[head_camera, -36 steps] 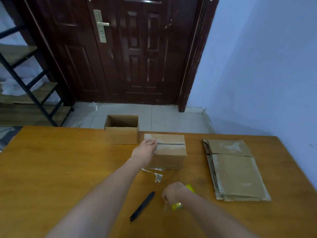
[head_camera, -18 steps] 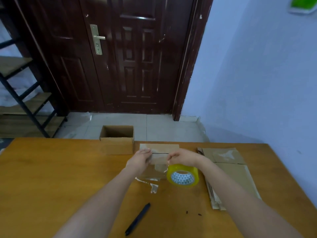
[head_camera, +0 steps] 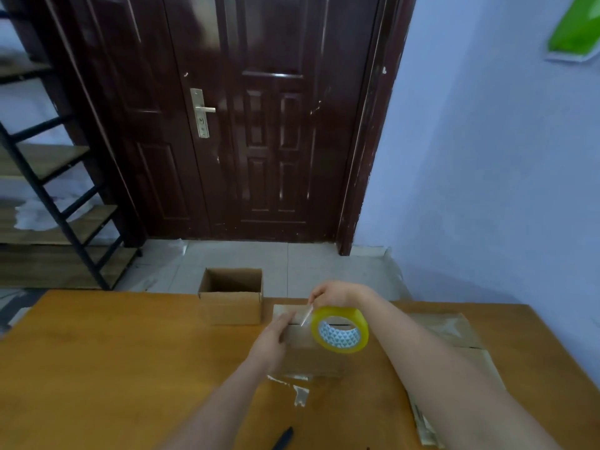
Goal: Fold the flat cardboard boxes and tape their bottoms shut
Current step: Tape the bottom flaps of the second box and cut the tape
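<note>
Orange-brown wood tabletop [head_camera: 107,368] fills lower frame; behind it a dark door [head_camera: 259,125] w/ brass handle at top centre, pale blue wall on the right, black ladder shelving [head_camera: 55,203] at left; no readable writing, only a triangle pattern inside the tape core. Left hand [head_camera: 271,341], fingers together, presses flat on the closed box [head_camera: 302,349] at lower centre. Right hand [head_camera: 334,295] pinches the yellow tape roll [head_camera: 339,329] over the box seam; open box [head_camera: 231,297] just left-behind, flat cardboard stack [head_camera: 454,339] at lower right.

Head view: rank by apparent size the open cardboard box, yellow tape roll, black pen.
1. Open brown cardboard box, largest.
2. Yellow tape roll, nearer the camera, so flattered.
3. Black pen: cropped by the frame edge, so unsure.
</note>
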